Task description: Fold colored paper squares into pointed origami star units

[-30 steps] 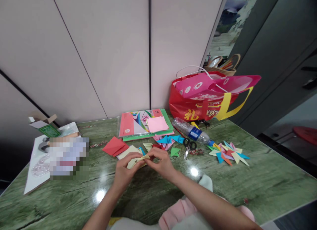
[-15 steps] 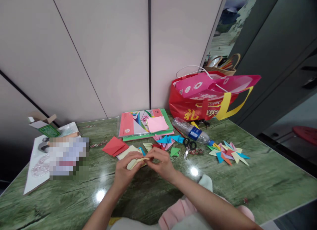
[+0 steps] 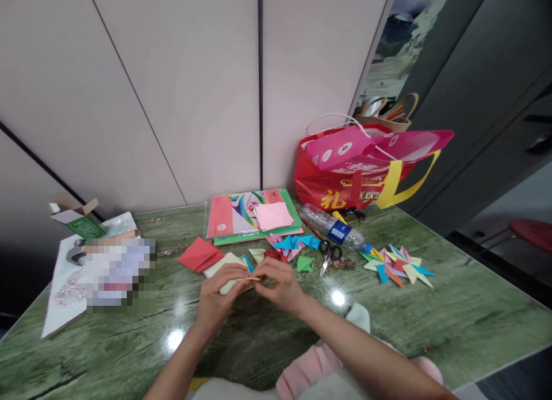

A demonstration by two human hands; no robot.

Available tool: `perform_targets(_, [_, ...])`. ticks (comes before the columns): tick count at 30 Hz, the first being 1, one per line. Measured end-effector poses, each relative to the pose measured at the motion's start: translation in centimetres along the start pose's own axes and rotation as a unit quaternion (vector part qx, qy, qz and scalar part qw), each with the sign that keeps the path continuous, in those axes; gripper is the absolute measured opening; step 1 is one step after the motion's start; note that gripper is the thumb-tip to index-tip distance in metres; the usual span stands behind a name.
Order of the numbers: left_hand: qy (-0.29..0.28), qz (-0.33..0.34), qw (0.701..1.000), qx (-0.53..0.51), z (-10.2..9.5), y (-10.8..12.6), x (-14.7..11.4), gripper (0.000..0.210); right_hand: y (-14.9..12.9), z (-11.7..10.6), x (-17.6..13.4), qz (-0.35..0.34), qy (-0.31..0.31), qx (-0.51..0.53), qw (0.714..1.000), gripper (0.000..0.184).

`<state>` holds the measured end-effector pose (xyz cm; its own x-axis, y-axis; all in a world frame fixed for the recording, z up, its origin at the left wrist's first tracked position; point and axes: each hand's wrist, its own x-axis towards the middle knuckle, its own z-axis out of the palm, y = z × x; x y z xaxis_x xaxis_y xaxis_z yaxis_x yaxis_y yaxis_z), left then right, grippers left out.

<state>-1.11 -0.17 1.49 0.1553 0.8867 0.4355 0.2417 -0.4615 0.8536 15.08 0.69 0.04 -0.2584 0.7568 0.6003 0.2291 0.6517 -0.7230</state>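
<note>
Paper [image 3: 249, 279], one folded pale piece, sits in two hands above the table [image 3: 142, 354], between back and near edges; its long axis runs left to right, roughly along the back edge, and which end is its tip I cannot tell. Leftmost, one box [image 3: 84, 225] stands near the back edge. The left hand [image 3: 219, 288] clamps its fingers on the left part; the right hand [image 3: 280, 286] pinches the right end. Then come one scissors [image 3: 330, 252], one bottle [image 3: 338, 230], one bag [image 3: 357, 170] at the back edge, and one star [image 3: 400, 266] toward the right edge.

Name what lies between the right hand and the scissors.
The head view shows folded green paper between the right hand and the black-handled scissors.
</note>
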Motion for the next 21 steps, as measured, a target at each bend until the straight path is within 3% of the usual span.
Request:
perform_targets(3, [0.004, -0.041, 0.999, -0.029, 0.0, -0.1, 0.0, 0.004, 0.2, 0.1, 0.0, 0.035, -0.015, 0.035, 0.999, 0.006])
perform_targets(7, [0.005, -0.164, 0.981, -0.108, 0.1, -0.2, 0.0, 0.011, 0.8, 0.6, 0.1, 0.147, -0.033, 0.142, 0.978, 0.012])
perform_targets(12, [-0.034, -0.290, 0.930, -0.222, 0.4, -0.2, 0.0, 0.025, 2.2, 1.5, 0.0, 0.334, -0.048, 0.321, 0.885, 0.031])
perform_targets(15, [-0.034, -0.283, 0.943, -0.172, 0.6, -0.4, -0.1, 0.031, 2.7, 1.7, -0.1, 0.366, -0.035, 0.327, 0.871, 0.036])
perform_targets(21, [0.024, -0.227, 0.972, -0.052, 1.3, -1.2, 0.1, 0.026, 2.5, 2.0, -0.3, 0.365, -0.019, 0.333, 0.869, 0.038])
